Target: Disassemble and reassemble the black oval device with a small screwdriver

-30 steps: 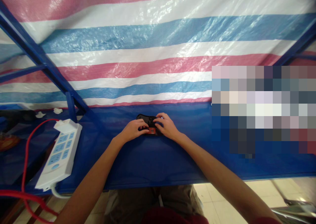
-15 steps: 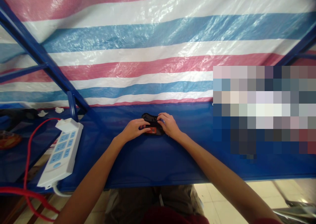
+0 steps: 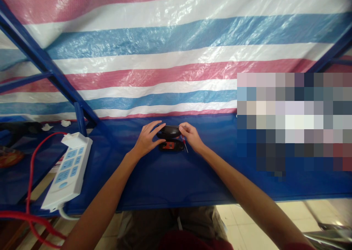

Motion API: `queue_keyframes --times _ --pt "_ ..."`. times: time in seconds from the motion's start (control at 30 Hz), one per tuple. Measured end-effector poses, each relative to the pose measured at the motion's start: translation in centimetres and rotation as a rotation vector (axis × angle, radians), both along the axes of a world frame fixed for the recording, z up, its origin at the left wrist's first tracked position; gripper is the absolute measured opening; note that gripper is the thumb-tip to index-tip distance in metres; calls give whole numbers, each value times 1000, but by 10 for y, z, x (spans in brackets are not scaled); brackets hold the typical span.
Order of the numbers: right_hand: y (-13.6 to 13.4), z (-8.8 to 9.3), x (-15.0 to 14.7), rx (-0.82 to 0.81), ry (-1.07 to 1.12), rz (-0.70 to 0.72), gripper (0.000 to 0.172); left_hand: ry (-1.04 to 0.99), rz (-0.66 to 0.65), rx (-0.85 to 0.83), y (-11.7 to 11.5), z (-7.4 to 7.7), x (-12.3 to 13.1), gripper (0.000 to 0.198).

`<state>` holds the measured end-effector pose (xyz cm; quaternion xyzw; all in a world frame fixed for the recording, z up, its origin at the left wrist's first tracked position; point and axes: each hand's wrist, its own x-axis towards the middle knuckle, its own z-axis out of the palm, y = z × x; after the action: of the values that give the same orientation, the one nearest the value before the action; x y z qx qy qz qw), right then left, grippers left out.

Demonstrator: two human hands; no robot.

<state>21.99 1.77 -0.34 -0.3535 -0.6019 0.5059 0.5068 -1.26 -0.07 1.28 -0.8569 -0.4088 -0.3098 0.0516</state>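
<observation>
The black top shell (image 3: 168,132) of a computer mouse stands just behind its base (image 3: 176,146), its glossy outer side facing me. An orange circuit board (image 3: 169,145) shows in the base, which lies on the blue table. My left hand (image 3: 148,138) has the shell's left end between index finger and thumb, the thumb tip just over the base's edge. At the right end, my right hand (image 3: 189,134) pinches the shell. Under those fingers a small screwdriver (image 3: 184,141) sticks out, its thin shaft pointing down toward me; its grip is partly hidden.
A white power strip (image 3: 70,169) stands at the left with red cables (image 3: 30,169) beside it. Blue frame posts (image 3: 49,70) rise at the left. Behind the blue table (image 3: 176,184) hangs a striped plastic sheet (image 3: 165,73). A pixelated area covers the right.
The top shell has turned over from its hollow inner side to its glossy outer side. My left hand has shifted up and spread, uncovering more of the base. The screwdriver's shaft now shows.
</observation>
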Motion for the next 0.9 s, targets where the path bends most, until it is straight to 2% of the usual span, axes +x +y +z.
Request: queue_keyframes --times 0.07,0.13,0.23,0.3,0.37,0.53,0.63,0.9 --pt "1 0 1 -26 -16 6 35 -12 -19 -4 0 0 -1 57" --pt "0 1 3 21 -79 -45 35 -25 -42 -14 0 0 -2 58" --pt "-3 4 6 273 -304 -117 35 -30 -65 -60 0 -1 -3 57" --pt "-6 6 7 482 -483 -18 48 -25 -71 -122 0 -2 -3 57" --pt "-9 6 8 581 -612 43 52 -16 -77 -209 -1 -2 -2 59" --pt "-11 5 10 614 -746 41 48 -16 -108 -472 -3 2 0 85" --pt "-11 8 12 620 -760 33 46 19 -149 -552 -3 0 1 97" --pt "-12 3 8 594 -817 62 47 88 -85 -447 4 -13 -1 84"
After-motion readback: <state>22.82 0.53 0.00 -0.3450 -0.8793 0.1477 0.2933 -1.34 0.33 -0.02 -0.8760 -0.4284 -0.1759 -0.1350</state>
